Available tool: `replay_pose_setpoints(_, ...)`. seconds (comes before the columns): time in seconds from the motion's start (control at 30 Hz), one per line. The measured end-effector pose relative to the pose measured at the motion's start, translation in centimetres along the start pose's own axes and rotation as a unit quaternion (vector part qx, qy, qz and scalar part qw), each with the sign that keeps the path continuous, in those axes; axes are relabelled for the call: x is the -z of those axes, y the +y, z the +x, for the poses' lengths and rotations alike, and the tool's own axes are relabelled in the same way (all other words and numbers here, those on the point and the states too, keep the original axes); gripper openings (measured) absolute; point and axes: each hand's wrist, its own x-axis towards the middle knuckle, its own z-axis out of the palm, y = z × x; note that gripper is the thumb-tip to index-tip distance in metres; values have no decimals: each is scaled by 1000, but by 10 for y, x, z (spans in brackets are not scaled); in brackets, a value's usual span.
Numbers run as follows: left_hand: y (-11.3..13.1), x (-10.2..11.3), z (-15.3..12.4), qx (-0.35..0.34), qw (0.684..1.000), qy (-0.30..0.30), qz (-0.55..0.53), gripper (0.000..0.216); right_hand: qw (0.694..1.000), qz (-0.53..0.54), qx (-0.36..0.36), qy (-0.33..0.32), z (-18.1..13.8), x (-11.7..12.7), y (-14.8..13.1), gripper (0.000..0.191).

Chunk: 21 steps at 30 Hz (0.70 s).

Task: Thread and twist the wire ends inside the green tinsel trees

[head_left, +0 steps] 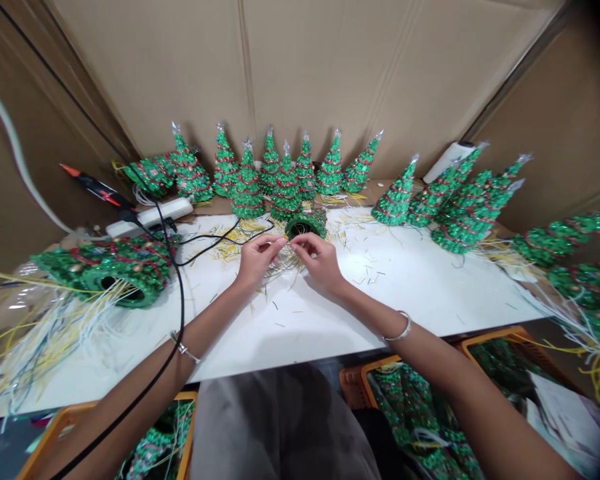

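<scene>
A small decorated Christmas tree (314, 219) lies on its side on the white tabletop, its hollow base facing me. Thin wires (284, 269) come out of that opening and hang below my fingers. Just left of the base, my left hand (259, 259) is closed in a pinch between thumb and index finger. My right hand (319, 261) pinches likewise right in front of the opening. The fingertips of both hands nearly meet over the wires. Fine strands seem to run between them, though their ends are too small to make out.
Several finished-looking trees (286, 183) stand along the back. At left, more trees (125, 267) lie with long wires trailing. A power strip (153, 217), a soldering iron-like tool (100, 190) and a black cable (180, 313) are nearby. Wire clippings (225, 243) litter the table; orange crates (360, 387) sit below.
</scene>
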Motion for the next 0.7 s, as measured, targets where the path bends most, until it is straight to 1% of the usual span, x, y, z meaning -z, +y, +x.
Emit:
replay_pose_setpoints(0.1, 0, 0, 0, 0, 1000, 3, 0, 35, 1000, -3, -9, 1, 0, 0, -1, 17)
replay_pose_setpoints(0.23, -1, 1, 0, 0, 1000, -3, 2, 34, 1000, 13, -1, 2, 1, -1, 0, 16)
replay_pose_setpoints(0.4, -2, 1, 0, 2, 1000, 3, -1, 35, 1000, 5, -1, -11, 0, 0, 1, 18)
replay_pose_setpoints(0.6, 0, 0, -1, 19, 1000, 2, -19, 36, 1000, 17, 15, -21, 0, 0, 1, 15)
replay_pose_setpoints(0.7, 0, 0, -1, 26, 999, -1, -31, 38, 999, 17, 5, -37, 0, 0, 0, 15)
